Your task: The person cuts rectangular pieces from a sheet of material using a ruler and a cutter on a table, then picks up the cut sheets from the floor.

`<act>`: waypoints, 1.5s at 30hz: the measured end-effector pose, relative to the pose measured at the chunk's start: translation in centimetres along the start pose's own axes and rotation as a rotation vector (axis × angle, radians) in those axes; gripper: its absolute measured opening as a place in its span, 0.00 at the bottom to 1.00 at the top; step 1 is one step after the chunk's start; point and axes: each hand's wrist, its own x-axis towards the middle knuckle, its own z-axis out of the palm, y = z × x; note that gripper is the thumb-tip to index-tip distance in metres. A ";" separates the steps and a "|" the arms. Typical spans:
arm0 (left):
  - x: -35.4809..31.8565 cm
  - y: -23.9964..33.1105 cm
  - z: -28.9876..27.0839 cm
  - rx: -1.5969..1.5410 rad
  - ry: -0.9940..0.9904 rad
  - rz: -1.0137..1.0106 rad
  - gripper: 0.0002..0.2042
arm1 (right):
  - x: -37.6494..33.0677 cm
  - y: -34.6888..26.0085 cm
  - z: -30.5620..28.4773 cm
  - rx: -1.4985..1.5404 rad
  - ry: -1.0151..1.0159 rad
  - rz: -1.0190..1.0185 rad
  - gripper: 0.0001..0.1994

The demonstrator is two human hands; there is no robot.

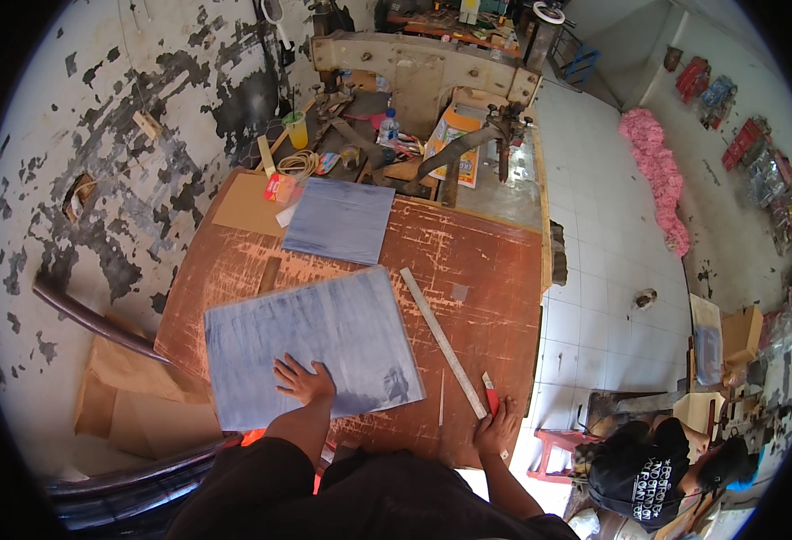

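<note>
Down on the worn brown table (495, 270), left hand (304, 380) flat and spread on the near edge of a large grey-blue sheet (310, 346), fingers splayed wide, gripping nothing, simply pressing down; most likely to keep the sheet from sliding on the scuffed top. Lying square-ish to the near table edge, slightly turned, within easy reach of both arms.

Over at the near right corner, right hand (497, 427) resting at the table's edge, fingers curled loosely beside a small red-handled cutter (490, 396); touching or only just next to it, cannot tell, and no firm hold visible. Long metal ruler (443, 342) lying diagonally just right of the sheet, its near end by the cutter, apart from the sheet's edge; parked close, seemingly for handy use.

Farther back on the table, a second, smaller grey-blue sheet (340, 220), well clear of the hands, beside a piece of brown cardboard (247, 205) and a small red packet (279, 187). Beyond these, a heavy beige machine (423, 67) with clutter about its base: plastic bottle (389, 126), yellow-green cup (297, 130), coil of cord (298, 164).

Off to the lower right, on the white tiled floor (612, 225), another person in a black shirt (639, 468) crouched among boxes, hands nowhere near the table. Pink bundle (657, 171) against the far wall.
</note>
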 end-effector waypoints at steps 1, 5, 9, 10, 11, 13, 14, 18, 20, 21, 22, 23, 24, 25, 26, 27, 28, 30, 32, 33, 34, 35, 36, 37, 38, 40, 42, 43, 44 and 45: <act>0.1 -0.4 0.0 0.000 0.016 0.000 0.41 | -0.1 -0.3 0.0 -0.001 0.000 -0.007 0.29; 0.2 -0.8 0.5 0.007 0.024 0.001 0.41 | 0.0 -0.5 -0.2 0.000 -0.007 -0.018 0.29; 0.2 -0.7 0.8 -0.007 0.043 0.023 0.41 | -0.2 -0.1 -0.3 0.008 -0.065 0.024 0.29; 0.3 -0.7 0.8 0.011 0.046 0.019 0.40 | -0.3 -0.3 -0.3 0.008 -0.067 0.029 0.29; 0.3 -0.8 0.8 0.028 0.050 0.016 0.40 | -0.4 -0.4 -0.4 0.008 -0.069 0.034 0.29; 0.3 -0.8 0.7 0.026 0.048 0.011 0.40 | -0.2 -0.4 -0.3 0.020 -0.073 0.024 0.30; 0.3 -0.7 0.7 0.024 0.046 0.011 0.40 | -0.2 -0.3 -0.3 0.026 -0.073 0.021 0.30; 0.2 -0.5 0.4 -0.013 0.048 0.019 0.41 | 0.0 -0.3 -0.3 0.026 -0.077 0.025 0.30; 0.2 -0.5 0.4 -0.008 0.042 0.011 0.41 | 0.0 -0.5 -0.4 0.007 -0.078 0.033 0.30; 0.3 -0.4 0.4 -0.010 0.049 0.013 0.41 | 0.2 -0.5 -0.5 0.005 -0.069 0.023 0.29; 0.2 -0.6 0.4 -0.006 0.053 0.015 0.41 | 0.0 -0.6 -0.7 0.003 -0.066 0.018 0.29; 0.1 -0.6 0.3 -0.002 0.057 0.018 0.40 | -0.1 -0.6 -0.7 0.000 -0.062 0.012 0.29; 0.2 -0.6 0.3 0.004 0.049 0.015 0.40 | -0.1 -0.5 -0.6 0.003 -0.052 0.008 0.29; 0.2 -0.5 0.4 0.010 0.041 0.012 0.40 | 0.0 -0.5 -0.4 0.005 -0.041 0.005 0.28; 0.2 -0.4 0.3 0.019 0.033 0.010 0.40 | -0.1 -0.4 -0.4 0.007 -0.032 0.003 0.28; 0.1 -0.2 0.2 0.018 0.032 0.011 0.40 | -0.1 -0.3 -0.4 0.007 -0.029 0.000 0.28; 0.0 -0.2 0.2 0.017 0.032 0.012 0.40 | -0.1 -0.2 -0.5 0.007 -0.027 -0.004 0.28; 0.1 -0.5 0.3 0.033 0.044 0.014 0.40 | -0.2 -0.5 -0.5 0.012 -0.024 -0.001 0.28; 0.2 -0.6 0.7 0.057 0.071 0.012 0.40 | 0.0 -0.6 -0.6 0.022 -0.017 0.004 0.29; 0.3 -0.8 0.9 0.045 0.069 0.010 0.40 | 0.0 -0.7 -0.7 0.032 -0.025 0.001 0.29; 0.2 -0.7 0.9 0.031 0.064 0.008 0.40 | 0.0 -0.6 -0.8 0.038 -0.031 -0.001 0.28; 0.1 -0.6 0.9 0.017 0.060 0.005 0.40 | 0.0 -0.5 -0.9 0.044 -0.037 -0.004 0.28; 0.1 -0.5 0.8 0.016 0.059 0.010 0.40 | 0.0 -0.5 -1.0 0.046 -0.034 -0.003 0.28; 0.1 -0.5 0.8 0.014 0.059 0.013 0.40 | 0.0 -0.5 -0.9 0.047 -0.032 -0.003 0.28; 0.1 -0.5 0.8 0.012 0.058 0.015 0.40 | 0.0 -0.5 -0.9 0.048 -0.030 -0.003 0.28; 0.1 -0.6 0.9 0.004 0.070 0.014 0.40 | 0.0 -0.5 -0.9 0.046 -0.021 -0.007 0.28; 0.2 -0.6 1.1 -0.002 0.083 0.011 0.40 | 0.1 -0.6 -0.8 0.042 -0.015 -0.012 0.28; 0.2 -0.6 1.1 -0.002 0.086 0.012 0.40 | 0.0 -0.5 -0.9 0.036 -0.016 -0.013 0.28; 0.2 -0.7 1.1 -0.002 0.090 0.013 0.40 | 0.0 -0.5 -0.9 0.029 -0.016 -0.013 0.28; 0.2 -0.7 1.2 -0.006 0.087 0.016 0.40 | 0.0 -0.6 -0.8 0.036 -0.013 -0.012 0.28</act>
